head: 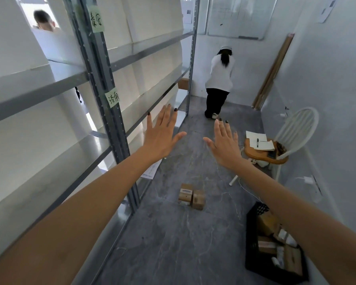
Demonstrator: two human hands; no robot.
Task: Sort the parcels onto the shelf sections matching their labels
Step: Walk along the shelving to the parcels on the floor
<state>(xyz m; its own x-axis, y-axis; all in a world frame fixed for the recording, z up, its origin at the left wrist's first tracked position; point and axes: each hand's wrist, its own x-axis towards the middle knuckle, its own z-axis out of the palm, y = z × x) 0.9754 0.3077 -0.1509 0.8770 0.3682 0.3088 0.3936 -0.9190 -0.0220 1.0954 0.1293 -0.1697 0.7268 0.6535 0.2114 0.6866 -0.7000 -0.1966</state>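
Small brown cardboard parcels [191, 196], two of them, sit side by side and touching on the grey marbled floor [173, 243], in the aisle near the foot of the grey metal shelf unit [103, 79]. Each is boxy, with a pale printed label on one face; the print is too small to read. More brown labelled parcels [280, 241] lie packed together in a black plastic crate [252, 243] on the floor by the right wall. One further brown carton [183, 83] rests on a shelf at the far end of the unit. A green paper label [97, 19] with handwritten characters is stuck high on the near upright, and a second green label [112, 97] sits lower on the same post.

The person's left hand [164, 136] is held out in the air, back toward the camera, fingers straight and fanned, dark polish on the nails. It holds nothing and touches nothing. The right hand [226, 140] is out beside it, fingers straight and closer together, equally bare. The two hands are apart, thumbs pointing at one another across a gap.

Farther down the aisle, a person in a white top and black trousers [220, 79] stands, back turned, near the far wall. A white spindle-back chair with a wooden seat [296, 128] stands by the right wall, white papers [261, 140] lying on its seat.
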